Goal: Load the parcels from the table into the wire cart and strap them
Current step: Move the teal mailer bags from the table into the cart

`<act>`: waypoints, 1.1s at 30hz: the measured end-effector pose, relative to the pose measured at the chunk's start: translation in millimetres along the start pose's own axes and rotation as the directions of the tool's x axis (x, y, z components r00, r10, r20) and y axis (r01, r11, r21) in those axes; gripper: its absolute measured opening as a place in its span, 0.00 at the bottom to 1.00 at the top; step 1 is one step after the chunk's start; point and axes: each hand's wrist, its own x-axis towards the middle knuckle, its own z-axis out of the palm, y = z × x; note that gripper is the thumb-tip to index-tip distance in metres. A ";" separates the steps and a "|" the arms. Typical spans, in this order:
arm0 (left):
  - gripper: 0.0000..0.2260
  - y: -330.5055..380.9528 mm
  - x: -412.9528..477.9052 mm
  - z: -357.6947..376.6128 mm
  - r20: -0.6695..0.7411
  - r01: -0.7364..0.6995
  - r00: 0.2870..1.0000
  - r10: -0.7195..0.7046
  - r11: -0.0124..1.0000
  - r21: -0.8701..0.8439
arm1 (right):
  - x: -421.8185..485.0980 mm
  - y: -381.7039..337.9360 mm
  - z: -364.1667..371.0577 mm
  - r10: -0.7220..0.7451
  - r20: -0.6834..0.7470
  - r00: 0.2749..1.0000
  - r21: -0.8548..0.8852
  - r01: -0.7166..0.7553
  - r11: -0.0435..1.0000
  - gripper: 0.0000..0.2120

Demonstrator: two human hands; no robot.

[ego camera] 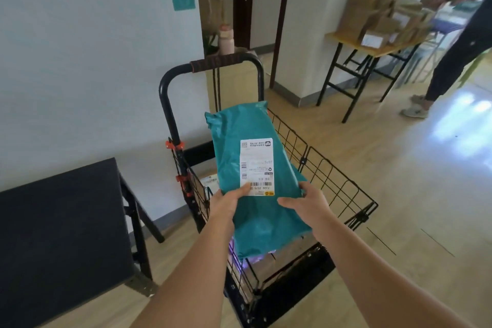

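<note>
A teal plastic mailer parcel [247, 128] with a white shipping label lies lengthwise over the black wire cart [335, 176], above its basket. My left hand [229, 201] grips the parcel's left edge, thumb on the label. My right hand [306, 201] holds its right edge, thumb on top. Beneath the parcel, other parcels show inside the cart, mostly hidden. The cart's black handle [221, 61] rises behind, with dark cords hanging from it.
A dark table [61, 221] stands at my left, close to the cart. A wooden table [378, 51] piled with brown boxes is at the back right, where another person [458, 53] stands. Wooden floor lies open to the right.
</note>
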 end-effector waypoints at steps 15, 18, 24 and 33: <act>0.46 -23.3 86.4 75.0 0.010 -0.060 0.998 0.068 0.799 0.599 | 136.0 34.1 -60.0 0.161 0.064 0.985 -0.217 -0.144 0.965 0.21; 0.48 -38.2 108.1 97.2 0.047 -0.038 0.999 0.010 0.759 0.650 | 175.9 45.8 -65.4 0.191 0.078 0.979 -0.275 -0.163 0.948 0.21; 0.47 -53.6 162.7 141.8 -0.082 0.072 0.996 -0.019 0.697 0.714 | 267.3 57.4 -66.9 0.188 0.105 0.977 -0.387 -0.134 0.912 0.16; 0.51 -66.1 233.9 170.2 -0.067 0.151 0.984 -0.167 0.568 0.809 | 342.3 77.2 -47.7 0.067 0.184 0.981 -0.481 0.030 0.876 0.20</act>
